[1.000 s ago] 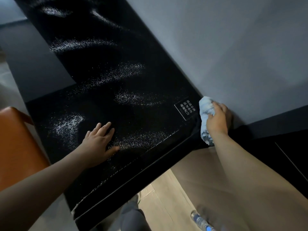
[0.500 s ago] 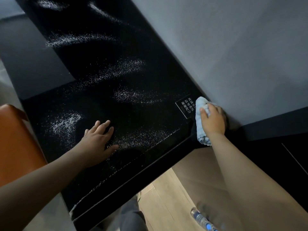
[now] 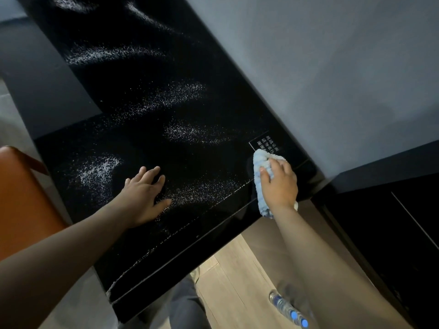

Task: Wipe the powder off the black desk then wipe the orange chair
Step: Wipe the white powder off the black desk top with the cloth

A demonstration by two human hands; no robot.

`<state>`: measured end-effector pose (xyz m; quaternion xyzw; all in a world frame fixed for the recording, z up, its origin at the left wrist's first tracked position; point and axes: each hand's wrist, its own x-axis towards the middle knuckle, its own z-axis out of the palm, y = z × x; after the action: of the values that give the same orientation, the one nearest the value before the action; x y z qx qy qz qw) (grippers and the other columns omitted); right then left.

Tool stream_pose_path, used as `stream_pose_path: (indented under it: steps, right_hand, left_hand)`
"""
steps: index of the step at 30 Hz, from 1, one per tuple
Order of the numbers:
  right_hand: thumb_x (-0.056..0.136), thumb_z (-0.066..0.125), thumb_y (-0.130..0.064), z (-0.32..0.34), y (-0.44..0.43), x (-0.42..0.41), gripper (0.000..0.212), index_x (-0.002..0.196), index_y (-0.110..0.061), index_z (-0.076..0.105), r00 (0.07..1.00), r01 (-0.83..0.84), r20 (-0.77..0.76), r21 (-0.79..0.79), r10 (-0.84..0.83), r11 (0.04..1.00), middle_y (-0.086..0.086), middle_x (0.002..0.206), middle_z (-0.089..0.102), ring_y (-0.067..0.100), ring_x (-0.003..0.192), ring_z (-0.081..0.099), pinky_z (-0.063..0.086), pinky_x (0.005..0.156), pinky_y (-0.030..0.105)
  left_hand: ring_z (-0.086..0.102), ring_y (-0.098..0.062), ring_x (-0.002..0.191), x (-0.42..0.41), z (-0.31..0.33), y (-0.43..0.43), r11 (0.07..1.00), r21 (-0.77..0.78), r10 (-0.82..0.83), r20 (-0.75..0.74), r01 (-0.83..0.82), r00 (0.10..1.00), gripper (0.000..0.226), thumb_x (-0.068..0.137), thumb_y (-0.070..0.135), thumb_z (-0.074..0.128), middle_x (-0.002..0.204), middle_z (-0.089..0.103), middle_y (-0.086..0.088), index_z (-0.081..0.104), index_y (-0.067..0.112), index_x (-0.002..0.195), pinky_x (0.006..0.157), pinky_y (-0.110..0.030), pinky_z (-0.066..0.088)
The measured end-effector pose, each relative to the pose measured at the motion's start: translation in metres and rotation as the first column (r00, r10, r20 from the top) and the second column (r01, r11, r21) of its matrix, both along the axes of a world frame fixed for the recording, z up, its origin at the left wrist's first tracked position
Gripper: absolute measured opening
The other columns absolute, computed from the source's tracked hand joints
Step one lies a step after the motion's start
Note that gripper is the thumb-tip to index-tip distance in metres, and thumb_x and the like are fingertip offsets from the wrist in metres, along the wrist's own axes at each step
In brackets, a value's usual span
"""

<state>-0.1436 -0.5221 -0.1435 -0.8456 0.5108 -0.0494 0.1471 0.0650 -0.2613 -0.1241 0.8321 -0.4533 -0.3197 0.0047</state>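
Note:
The glossy black desk [image 3: 147, 108] runs from the top left down to the near edge, with several streaks of white powder [image 3: 97, 169] across it. My right hand [image 3: 280, 184] presses a light blue cloth [image 3: 260, 162] onto the desk's near right corner, beside a small white-lettered label [image 3: 266, 143]. My left hand [image 3: 145, 193] lies flat on the desk with fingers spread, touching scattered powder. The orange chair [image 3: 21, 198] stands at the left edge, partly behind my left forearm.
A grey wall [image 3: 320, 67] borders the desk on the right. A low black cabinet [image 3: 392, 222] stands at the lower right. A plastic bottle with a blue cap [image 3: 288, 309] lies on the wooden floor [image 3: 232, 288] below.
My right hand has slid the cloth left from the wall corner onto the desk top, over the label's edge. My left hand stays flat in place.

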Motion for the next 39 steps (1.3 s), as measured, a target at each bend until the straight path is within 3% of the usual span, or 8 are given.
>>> stream_pose_path:
  steps: [11,19,23,28,33,39]
  right_hand:
    - [0.096,0.051,-0.035,0.0,0.084,0.012,0.038,0.131,-0.021,0.055,0.997,-0.072,0.029,0.015,0.071,0.997,0.003,0.138,0.047,0.029,0.122,0.045,0.046,0.089,0.037]
    - [0.096,0.051,-0.035,0.001,0.134,0.017,0.037,0.13,-0.022,0.055,0.994,-0.107,0.031,0.031,0.106,0.994,0.002,0.139,0.047,0.028,0.124,0.043,0.046,0.091,0.037]
    - [0.096,0.053,-0.034,0.003,0.168,0.022,0.036,0.129,-0.022,0.056,0.988,-0.149,0.04,0.037,0.147,0.988,0.002,0.14,0.047,0.027,0.126,0.042,0.046,0.093,0.036]
    - [0.095,0.051,-0.036,0.001,0.191,0.023,0.036,0.129,-0.024,0.055,0.984,-0.176,0.037,0.061,0.174,0.982,0.001,0.141,0.044,0.027,0.129,0.04,0.045,0.096,0.038]
    - [0.093,0.051,-0.038,-0.006,0.238,0.026,0.037,0.127,-0.024,0.057,0.966,-0.249,0.073,0.031,0.247,0.968,0.001,0.138,0.048,0.027,0.125,0.044,0.044,0.097,0.036]
    - [0.094,0.051,-0.041,-0.006,0.286,0.03,0.037,0.127,-0.026,0.055,0.959,-0.28,0.058,0.024,0.279,0.96,0.001,0.137,0.047,0.028,0.125,0.044,0.048,0.094,0.037]
  left_hand:
    - [-0.009,-0.029,0.148,0.004,0.001,0.003,0.999,-0.028,0.018,-0.052,-0.019,0.998,0.069,0.097,0.049,0.041,0.162,-0.004,-0.001,0.019,0.016,0.153,0.117,-0.056,0.011]
    - [0.007,-0.024,0.149,0.006,0.006,0.056,0.982,-0.184,-0.057,-0.027,0.051,0.998,0.068,0.095,0.045,0.049,0.159,0.018,-0.001,0.026,0.016,0.152,0.119,-0.039,0.017]
    - [0.019,-0.025,0.146,0.006,0.008,0.115,0.979,-0.187,-0.078,0.007,0.078,0.997,0.081,0.085,0.063,0.027,0.155,0.031,-0.005,0.034,0.014,0.149,0.117,-0.041,0.023]
    - [0.01,-0.02,0.148,-0.001,0.005,0.155,0.994,-0.1,-0.044,0.0,0.044,0.999,0.067,0.093,0.051,0.038,0.158,0.021,0.002,0.026,0.019,0.151,0.12,-0.041,0.018]
    - [0.017,-0.023,0.147,0.005,0.001,0.194,0.996,-0.072,-0.048,0.036,0.05,0.998,0.078,0.085,0.06,0.017,0.157,0.026,-0.001,0.032,0.019,0.15,0.117,-0.045,0.025]
    - [0.009,-0.02,0.148,0.008,-0.009,0.217,0.995,-0.095,-0.021,0.036,0.024,0.999,0.079,0.084,0.061,0.016,0.16,0.015,0.001,0.025,0.021,0.152,0.119,-0.044,0.018]
